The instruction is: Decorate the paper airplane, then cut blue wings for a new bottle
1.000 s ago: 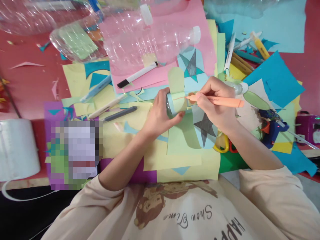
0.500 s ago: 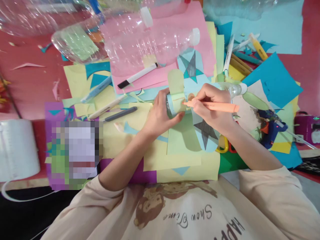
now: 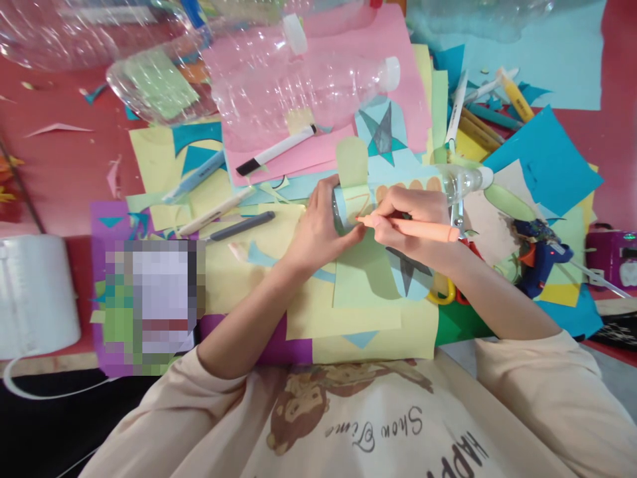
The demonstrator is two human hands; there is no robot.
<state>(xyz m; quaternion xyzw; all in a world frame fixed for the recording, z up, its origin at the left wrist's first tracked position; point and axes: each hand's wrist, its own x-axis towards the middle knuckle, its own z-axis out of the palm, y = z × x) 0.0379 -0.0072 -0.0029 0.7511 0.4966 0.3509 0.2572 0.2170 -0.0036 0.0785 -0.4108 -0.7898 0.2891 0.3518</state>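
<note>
My left hand (image 3: 321,229) is closed round the base of a plastic bottle (image 3: 460,184) lying on its side, wrapped in pale blue and green paper. My right hand (image 3: 413,219) pinches an orange marker (image 3: 430,230), its tip touching the paper near the bottle's base. An orange line shows there, and a row of orange dots (image 3: 418,186) runs along the wrap. Paper wings with star drawings stick out either side: an upper one (image 3: 382,129) with a teal and dark star, and a lower one (image 3: 411,272) with a dark star, partly hidden by my right hand.
Clear bottles (image 3: 318,83) lie on pink paper at the back. Several markers, including a black-and-white one (image 3: 279,147), lie among paper scraps. Right are a blue glue gun (image 3: 545,262) and yellow-handled scissors (image 3: 442,292); left stands a white roll (image 3: 37,295).
My right hand and the orange marker have shifted slightly left and down across the paper, uncovering more of the orange dots. The left hand keeps its hold on the bottle.
</note>
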